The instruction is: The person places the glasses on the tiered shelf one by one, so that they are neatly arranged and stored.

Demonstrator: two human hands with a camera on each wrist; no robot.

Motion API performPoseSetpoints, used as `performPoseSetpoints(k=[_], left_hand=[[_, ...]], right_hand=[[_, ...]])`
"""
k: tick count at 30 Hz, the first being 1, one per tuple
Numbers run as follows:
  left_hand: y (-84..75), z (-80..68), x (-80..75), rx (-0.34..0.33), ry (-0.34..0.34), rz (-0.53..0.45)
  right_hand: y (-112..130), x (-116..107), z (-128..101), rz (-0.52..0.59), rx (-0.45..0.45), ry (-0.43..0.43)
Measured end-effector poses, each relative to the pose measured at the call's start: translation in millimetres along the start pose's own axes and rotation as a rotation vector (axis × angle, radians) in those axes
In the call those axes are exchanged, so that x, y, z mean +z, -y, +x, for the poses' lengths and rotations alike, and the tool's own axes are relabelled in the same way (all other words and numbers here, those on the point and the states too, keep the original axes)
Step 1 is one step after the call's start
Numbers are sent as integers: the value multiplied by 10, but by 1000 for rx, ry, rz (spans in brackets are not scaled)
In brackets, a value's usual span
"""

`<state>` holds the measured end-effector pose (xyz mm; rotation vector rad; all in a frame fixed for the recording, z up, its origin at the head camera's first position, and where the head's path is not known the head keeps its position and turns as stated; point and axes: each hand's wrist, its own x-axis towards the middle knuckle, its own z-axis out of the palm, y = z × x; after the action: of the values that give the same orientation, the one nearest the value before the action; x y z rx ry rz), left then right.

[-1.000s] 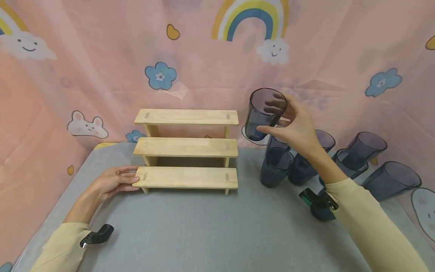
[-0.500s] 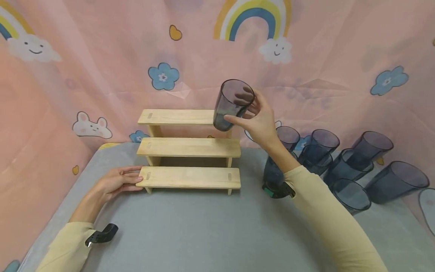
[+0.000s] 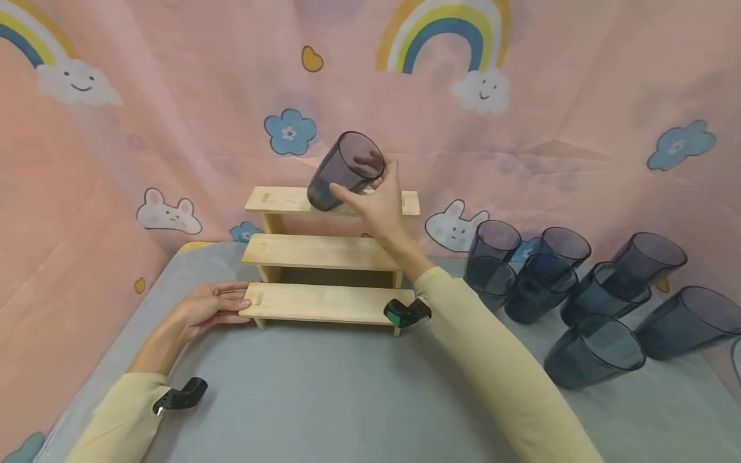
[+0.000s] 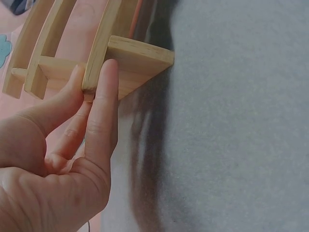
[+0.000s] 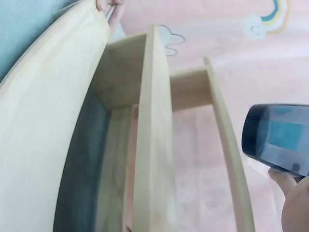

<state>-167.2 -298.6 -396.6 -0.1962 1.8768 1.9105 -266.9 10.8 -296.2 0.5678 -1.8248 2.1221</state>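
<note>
Right wrist view: right edge crops right hand (image 5: 296, 207), held tumbler (image 5: 277, 136).

Your right hand (image 3: 379, 206) holds a see-through, smoky-blue tumbler (image 3: 336, 173), tilted with its rim toward your right, above and apart from the upright pale wooden stand (image 3: 324, 251), whose lowest of three stepped boards your left hand (image 3: 208, 310) pinches at its left end.

The held cup (image 3: 331, 181) is see-through smoky blue-grey, darker at the rim; the other cups (image 3: 593, 354) match. The shelf (image 3: 324, 302) is pale yellowish wood. The counter (image 3: 301, 399) is grey. The pink backdrop (image 3: 231, 96) carries orange, white, yellow and blue rainbows (image 3: 446, 26), white clouds (image 3: 482, 90) and rabbits (image 3: 451, 231), blue flowers (image 3: 289, 132) and orange hearts (image 3: 312, 59). The sleeves (image 3: 492, 370) are pale yellow, the wristbands (image 3: 184, 393) black.
</note>
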Motion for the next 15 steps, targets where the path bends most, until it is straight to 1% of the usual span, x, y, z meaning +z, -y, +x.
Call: performPoseSetpoints(k=[5,8,11,15], left_hand=[[-10,-10,-12,5,6,2],[-9,-13,-18,-1,6,-7],[-5,-6,-15,0,7,-11],[3,12,-3,-2,5,-14]], right_hand=[[-88,312,107,36,25,-24],[-124,474,171,37,49,-49],[-159,598,217,43,64,-60],[-204,707,226,-7,86,-42]])
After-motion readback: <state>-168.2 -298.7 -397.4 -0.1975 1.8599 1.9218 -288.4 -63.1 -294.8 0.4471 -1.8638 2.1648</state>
